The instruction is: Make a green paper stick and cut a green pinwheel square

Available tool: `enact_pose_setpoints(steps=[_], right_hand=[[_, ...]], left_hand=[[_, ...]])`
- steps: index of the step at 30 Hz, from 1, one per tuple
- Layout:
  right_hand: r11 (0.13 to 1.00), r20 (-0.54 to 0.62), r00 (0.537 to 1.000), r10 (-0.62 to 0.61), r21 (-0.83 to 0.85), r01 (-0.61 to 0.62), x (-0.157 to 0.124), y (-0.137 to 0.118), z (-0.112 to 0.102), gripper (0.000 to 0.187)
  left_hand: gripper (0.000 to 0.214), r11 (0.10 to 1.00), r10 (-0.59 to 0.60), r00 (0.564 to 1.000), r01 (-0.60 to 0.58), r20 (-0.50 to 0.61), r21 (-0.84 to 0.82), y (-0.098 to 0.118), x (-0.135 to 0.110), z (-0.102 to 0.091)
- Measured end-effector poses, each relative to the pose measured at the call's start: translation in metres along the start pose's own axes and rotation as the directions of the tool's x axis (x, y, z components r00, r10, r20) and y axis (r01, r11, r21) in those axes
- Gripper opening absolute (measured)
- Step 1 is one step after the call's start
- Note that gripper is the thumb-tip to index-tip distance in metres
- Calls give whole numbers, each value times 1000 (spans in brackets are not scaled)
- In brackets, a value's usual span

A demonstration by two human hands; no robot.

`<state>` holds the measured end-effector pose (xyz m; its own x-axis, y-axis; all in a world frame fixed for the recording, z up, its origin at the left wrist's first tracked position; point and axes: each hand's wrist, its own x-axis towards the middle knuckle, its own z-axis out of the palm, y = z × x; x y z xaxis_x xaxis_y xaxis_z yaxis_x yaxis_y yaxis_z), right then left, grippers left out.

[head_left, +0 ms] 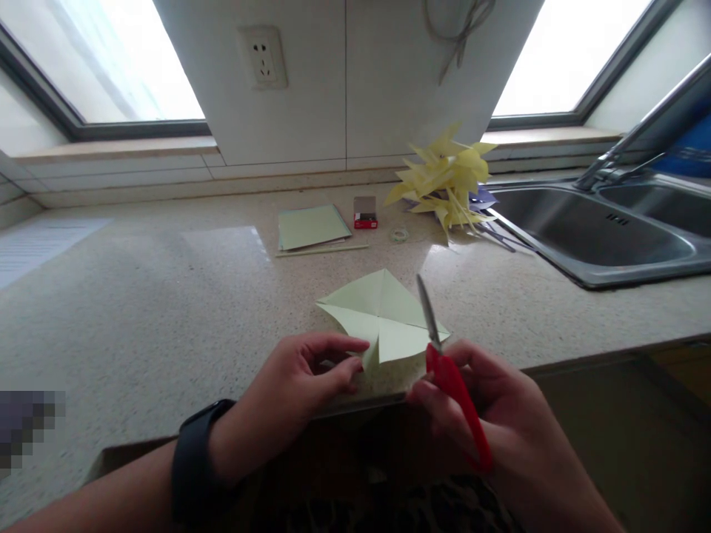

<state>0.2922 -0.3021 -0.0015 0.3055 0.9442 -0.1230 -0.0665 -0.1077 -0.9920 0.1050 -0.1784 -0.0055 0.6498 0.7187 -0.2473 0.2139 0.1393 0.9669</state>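
Observation:
A pale green paper square (pixel 383 314), creased along its diagonals and cut in toward the middle, is held just above the counter's front edge. My left hand (pixel 303 385) pinches its near corner between thumb and fingers; a dark watch sits on that wrist. My right hand (pixel 489 414) grips red-handled scissors (pixel 452 377), whose closed blades point up and away over the right side of the paper.
Further back on the speckled counter (pixel 138 296) lie a stack of green paper sheets (pixel 312 226), a thin stick, a small red box (pixel 365 213), a tape ring and a heap of yellow paper pinwheels (pixel 449 181). A steel sink (pixel 600 233) with tap is at right.

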Motion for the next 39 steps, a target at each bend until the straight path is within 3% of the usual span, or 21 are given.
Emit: enact_pose_setpoints(steps=[3,5,9,12,22,39], right_hand=[[994,-247,962,-112,-28,109,-2,-11,0,24],[990,-295,945,-143,-38,138,4,-14,2,25],[998,-115,991,-64,-11,63,17,-7,5,25],[998,-42,999,-3,-64,1,18,3,7,25],[974,-32,999,-4,-225,-3,14,4,13,28],[999,-7,999,53,9,-53,21,-2,29,26]], left_hand=[[22,1000,2,1000,-1,-20,5,-2,0,1],[23,1000,5,1000,-5,-27,14,-3,0,0],[20,1000,-18,1000,18,-9,-16,-4,-1,-2],[19,999,-18,1000,18,5,-47,-2,-1,-3],[15,995,30,998,-25,53,-95,4,-4,-3],[18,997,66,996,-63,60,-50,-1,-6,-1]])
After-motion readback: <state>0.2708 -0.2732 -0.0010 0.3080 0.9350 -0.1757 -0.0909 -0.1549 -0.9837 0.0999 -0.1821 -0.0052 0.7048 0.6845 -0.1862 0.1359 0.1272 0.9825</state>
